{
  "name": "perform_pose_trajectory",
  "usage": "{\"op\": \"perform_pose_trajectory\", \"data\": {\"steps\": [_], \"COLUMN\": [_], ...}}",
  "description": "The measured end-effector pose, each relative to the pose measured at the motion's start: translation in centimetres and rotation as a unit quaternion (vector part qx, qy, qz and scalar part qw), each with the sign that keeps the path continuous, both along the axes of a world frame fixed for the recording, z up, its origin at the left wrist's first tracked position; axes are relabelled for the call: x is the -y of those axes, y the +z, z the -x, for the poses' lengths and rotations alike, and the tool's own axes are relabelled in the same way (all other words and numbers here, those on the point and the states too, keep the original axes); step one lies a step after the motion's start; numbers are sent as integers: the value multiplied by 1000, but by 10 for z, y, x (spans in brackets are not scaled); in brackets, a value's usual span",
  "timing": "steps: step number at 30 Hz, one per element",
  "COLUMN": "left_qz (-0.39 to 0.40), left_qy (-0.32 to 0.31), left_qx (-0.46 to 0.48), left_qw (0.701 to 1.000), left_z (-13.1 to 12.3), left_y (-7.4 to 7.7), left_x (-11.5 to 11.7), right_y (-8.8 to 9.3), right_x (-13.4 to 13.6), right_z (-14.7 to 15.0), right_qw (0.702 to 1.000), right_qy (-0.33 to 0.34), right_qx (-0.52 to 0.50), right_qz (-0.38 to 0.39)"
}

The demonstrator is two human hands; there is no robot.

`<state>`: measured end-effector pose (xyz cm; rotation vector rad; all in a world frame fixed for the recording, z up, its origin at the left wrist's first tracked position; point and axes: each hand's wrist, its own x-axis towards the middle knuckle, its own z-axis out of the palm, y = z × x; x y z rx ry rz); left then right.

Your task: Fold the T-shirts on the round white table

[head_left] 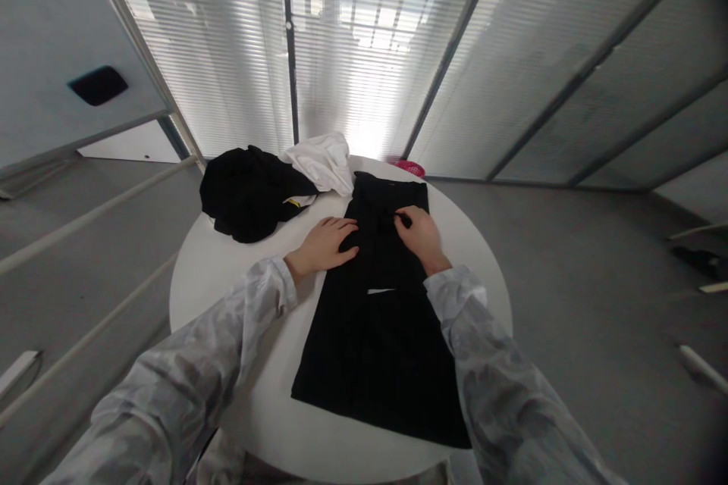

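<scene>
A black garment (387,356) lies flattened lengthwise on a round white table (239,273), its wider end nearer me. Its exact kind is hard to make out. Parts of it are folded across its middle, and a small sliver of white shows through a gap there. My left hand (325,244) rests on the garment's left edge with fingers stretched out. On the upper right part of the garment, my right hand (422,235) pinches a bit of the black cloth between thumb and fingers.
A crumpled black cloth heap (247,193) with a yellow-marked label and a white cloth (324,159) sit at the table's far left. Behind the table, something pink (410,167) shows near the glass partition (353,53) with blinds. Pale rails (96,216) run along the left.
</scene>
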<state>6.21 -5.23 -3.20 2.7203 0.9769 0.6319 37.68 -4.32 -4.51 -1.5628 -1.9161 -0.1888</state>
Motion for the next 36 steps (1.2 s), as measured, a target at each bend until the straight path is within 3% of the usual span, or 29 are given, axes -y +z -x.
{"op": "perform_pose_trajectory", "data": {"steps": [4, 8, 10, 15, 19, 23, 27, 30, 33, 36], "left_qz": [-4, -15, -15, -19, 1, 10, 22, 45, 56, 42], "left_qy": [-22, -106, -115, -70, -36, -79, -105, -45, 8, -1], "left_qx": [-1, -7, -6, -21, -54, -43, 6, 42, 53, 41], "left_qw": [1000, 994, 993, 997, 998, 996, 994, 997, 997, 998], "left_z": [3, 5, 0, -38, -76, -90, -75, -49, -23, -8], "left_y": [2, 6, 9, 13, -1, -14, -8, -2, -2, -6], "left_x": [1, 0, -3, -13, -13, -6, -4, -9, -15, -18], "right_y": [2, 11, 17, 28, 27, 25, 20, 11, 2, 0], "right_x": [0, -9, -18, -36, -35, -28, -24, -19, -12, -3], "right_z": [8, 12, 11, 10, 17, 26, 32, 32, 29, 27], "right_qw": [998, 982, 970, 948, 941, 939, 955, 969, 960, 957], "right_qy": [22, -26, -42, -69, -78, -53, -10, 93, 189, 222], "right_qx": [-49, -183, -237, -302, -321, -336, -294, -220, -122, -83], "right_qz": [-18, -33, -39, -70, -66, -56, -33, 64, 164, 165]}}
